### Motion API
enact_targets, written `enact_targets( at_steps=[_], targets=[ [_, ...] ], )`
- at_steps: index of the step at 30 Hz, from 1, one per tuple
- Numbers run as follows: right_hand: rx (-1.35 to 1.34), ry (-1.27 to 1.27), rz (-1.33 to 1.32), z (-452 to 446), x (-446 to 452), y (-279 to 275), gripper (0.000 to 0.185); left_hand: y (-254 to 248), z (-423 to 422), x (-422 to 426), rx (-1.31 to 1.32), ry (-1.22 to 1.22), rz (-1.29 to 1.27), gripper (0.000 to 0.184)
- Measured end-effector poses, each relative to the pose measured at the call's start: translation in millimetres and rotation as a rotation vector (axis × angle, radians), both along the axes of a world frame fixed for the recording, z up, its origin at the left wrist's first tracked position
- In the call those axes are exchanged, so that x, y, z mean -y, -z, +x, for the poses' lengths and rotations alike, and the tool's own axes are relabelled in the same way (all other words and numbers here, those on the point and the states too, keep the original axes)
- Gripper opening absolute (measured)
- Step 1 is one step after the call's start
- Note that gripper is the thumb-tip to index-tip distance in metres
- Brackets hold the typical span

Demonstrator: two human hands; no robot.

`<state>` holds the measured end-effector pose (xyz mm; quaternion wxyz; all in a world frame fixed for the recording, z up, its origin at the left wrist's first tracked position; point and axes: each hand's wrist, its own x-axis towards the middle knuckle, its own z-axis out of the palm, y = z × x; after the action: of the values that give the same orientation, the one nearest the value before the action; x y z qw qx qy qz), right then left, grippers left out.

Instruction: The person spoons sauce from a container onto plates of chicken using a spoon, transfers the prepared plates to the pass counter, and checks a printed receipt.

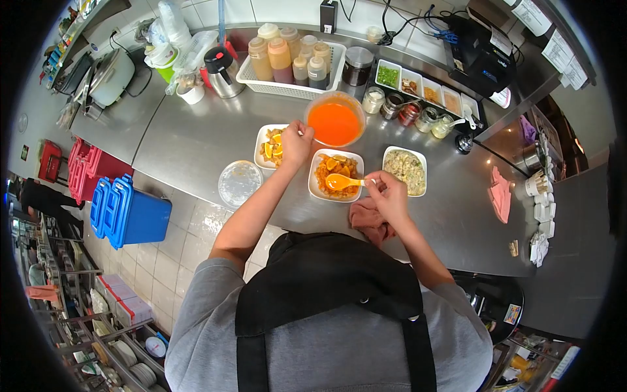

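Observation:
My right hand [389, 195] grips the handle of a spoon [339, 182] whose bowl, with orange sauce in it, is over the square white bowl [315, 190] of sauced food pieces and orange slices. With bent fingers, my left hand [297, 145] pinches the near-left rim of a round clear container of bright orange sauce [336, 123]; the fingertips are partly hidden. Beside that wrist, to the left, stands a second white bowl with food pieces and orange slices [272, 146]. Right of my right hand sits a white bowl of fried rice [404, 171].
A round clear lid [240, 185] lies near the front edge, left. A pink cloth [371, 221] is by my right forearm. Behind stand a white basket [287, 89] of sauce bottles, a steel jug [222, 72], small jars [409, 114] and a topping tray [428, 95].

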<state>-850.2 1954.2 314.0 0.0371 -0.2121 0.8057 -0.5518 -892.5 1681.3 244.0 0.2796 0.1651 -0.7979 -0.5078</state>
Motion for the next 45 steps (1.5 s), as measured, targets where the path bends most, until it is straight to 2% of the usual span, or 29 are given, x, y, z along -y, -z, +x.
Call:
enact_targets(
  at_steps=[2,5,7,9,10,12,13,15,18,20,22,23,25,26,28,29,31,36,39,41,42,45],
  targets=[
    [-0.167,-0.057,0.088,2,-8,-11,0.008,2,-1,3,0.016,-0.003,0.007,0.018],
    [-0.280,-0.076,0.132,2,-22,-22,0.008,2,0,6,0.020,-0.018,0.012,0.017],
    [-0.293,-0.043,0.109,-1,-28,-25,0.009,-12,4,1,0.008,-0.030,0.008,0.017],
    [-0.241,0.033,0.074,-5,-32,-24,0.009,-35,13,-6,0.057,-0.010,0.178,0.016],
    [-0.242,0.036,0.074,-10,-36,-11,0.009,-36,14,-7,0.057,-0.007,0.178,0.016],
    [0.292,0.083,-0.150,-25,-46,23,0.009,-40,15,-5,0.053,-0.008,0.154,0.016],
    [0.287,0.078,-0.151,-29,-48,27,0.009,-38,13,-3,0.047,-0.011,0.153,0.016],
    [0.704,0.172,-0.386,-33,-50,31,0.012,-36,15,-1,0.018,-0.006,0.190,0.016],
    [0.819,0.145,-0.536,-42,-48,19,0.017,-40,19,2,0.051,0.000,0.191,0.016],
    [0.794,0.148,-0.592,-49,-36,2,0.019,-37,18,5,0.041,0.008,0.197,0.016],
    [0.614,0.110,-0.609,-56,-18,-14,0.017,-39,19,8,0.030,0.017,0.203,0.016],
    [0.613,0.112,-0.612,-59,-6,-21,0.017,-40,20,9,0.018,0.020,0.234,0.016],
    [0.362,0.182,-0.516,-64,24,-32,0.016,-44,22,11,0.003,0.024,0.265,0.017],
    [0.358,0.180,-0.518,-68,38,-29,0.016,-46,23,14,0.013,0.020,0.243,0.017],
    [0.049,0.193,-0.391,-76,67,-12,0.013,-52,26,20,0.018,0.012,0.220,0.017],
    [0.045,0.187,-0.392,-77,79,-5,0.013,-56,28,23,0.012,0.005,0.231,0.017],
    [-0.101,0.265,-0.206,-76,100,-1,0.011,-59,31,31,0.000,-0.009,0.242,0.017],
    [-0.099,0.246,-0.187,-74,134,9,0.010,-57,38,55,0.003,-0.033,0.176,0.018],
    [0.035,0.172,-0.251,-79,147,22,0.012,-51,40,74,0.012,-0.042,0.091,0.017],
    [0.394,0.124,-0.418,-78,153,19,0.013,-41,37,89,-0.027,-0.079,0.023,0.019],
    [0.392,0.123,-0.418,-77,156,18,0.013,-41,37,93,-0.065,-0.113,-0.044,0.020],
    [0.517,0.097,-0.487,-75,163,16,0.014,-42,37,103,-0.049,-0.108,0.107,0.021]
  ],
)
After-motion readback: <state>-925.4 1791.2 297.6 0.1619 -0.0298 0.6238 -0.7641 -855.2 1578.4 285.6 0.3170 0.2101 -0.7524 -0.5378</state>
